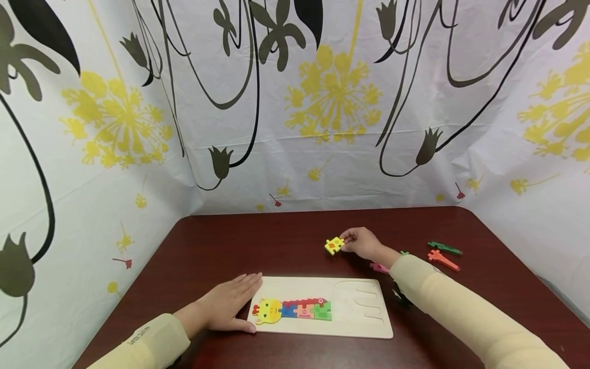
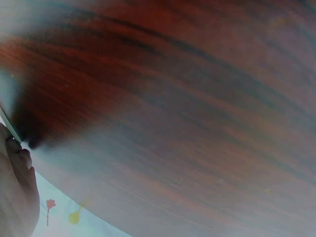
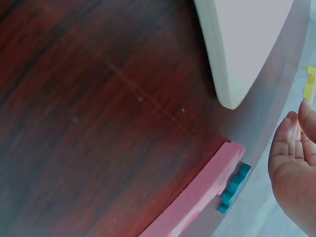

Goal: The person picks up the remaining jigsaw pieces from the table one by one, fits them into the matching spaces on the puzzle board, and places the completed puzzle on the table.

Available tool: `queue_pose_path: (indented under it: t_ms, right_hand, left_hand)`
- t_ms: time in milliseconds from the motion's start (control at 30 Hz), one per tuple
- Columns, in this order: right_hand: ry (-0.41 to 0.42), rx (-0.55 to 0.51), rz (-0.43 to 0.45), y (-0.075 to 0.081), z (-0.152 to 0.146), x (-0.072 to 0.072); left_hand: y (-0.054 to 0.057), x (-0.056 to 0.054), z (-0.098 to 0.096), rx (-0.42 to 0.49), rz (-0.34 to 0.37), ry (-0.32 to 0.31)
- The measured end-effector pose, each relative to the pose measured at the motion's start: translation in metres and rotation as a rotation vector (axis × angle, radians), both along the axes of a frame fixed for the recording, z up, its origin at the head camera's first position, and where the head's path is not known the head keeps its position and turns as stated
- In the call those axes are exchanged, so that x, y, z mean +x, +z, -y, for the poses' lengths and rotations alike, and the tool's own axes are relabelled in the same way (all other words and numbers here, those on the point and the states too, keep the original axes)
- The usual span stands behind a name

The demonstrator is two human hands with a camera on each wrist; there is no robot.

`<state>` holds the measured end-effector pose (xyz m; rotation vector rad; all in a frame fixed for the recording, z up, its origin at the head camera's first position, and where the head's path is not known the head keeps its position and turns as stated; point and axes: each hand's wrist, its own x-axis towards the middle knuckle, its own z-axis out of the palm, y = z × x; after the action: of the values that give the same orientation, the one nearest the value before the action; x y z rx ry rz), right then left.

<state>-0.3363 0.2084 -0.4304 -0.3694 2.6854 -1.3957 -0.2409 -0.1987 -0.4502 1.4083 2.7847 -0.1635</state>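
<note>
My right hand (image 1: 364, 244) pinches a yellow puzzle piece (image 1: 334, 246) with an orange diamond mark, held beyond the board's far edge. In the right wrist view the yellow piece (image 3: 309, 83) shows at the right edge, by the thumb. My left hand (image 1: 232, 302) rests with straight fingers along the left end of the pale wooden puzzle board (image 1: 350, 328). Set in the board are a yellow giraffe head (image 1: 268, 311), a red mane strip (image 1: 301, 302), and blue (image 1: 289, 311), orange (image 1: 304, 311) and green (image 1: 322, 311) body pieces. Leg-shaped outlines mark its right part.
Right of the board lie a pink piece (image 1: 380, 268), partly behind the right arm, an orange piece (image 1: 443, 260) and a dark green piece (image 1: 444, 248). A teal scalloped piece (image 3: 234, 188) sits beside the pink one in the right wrist view. Patterned cloth (image 1: 295, 179) hangs behind the table (image 1: 239, 241).
</note>
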Motion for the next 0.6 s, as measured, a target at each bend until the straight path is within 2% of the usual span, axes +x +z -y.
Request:
queue_pose_path:
  t_ms: [267, 600]
  right_hand:
    - [0.035, -0.043, -0.023, 0.010, -0.006, 0.003]
    - [0.102, -0.008, -0.023, 0.013, -0.010, 0.014]
  left_hand:
    - [0.000, 0.000, 0.000, 0.006, 0.001, -0.008]
    - [0.002, 0.001, -0.002, -0.007, 0.025, 0.013]
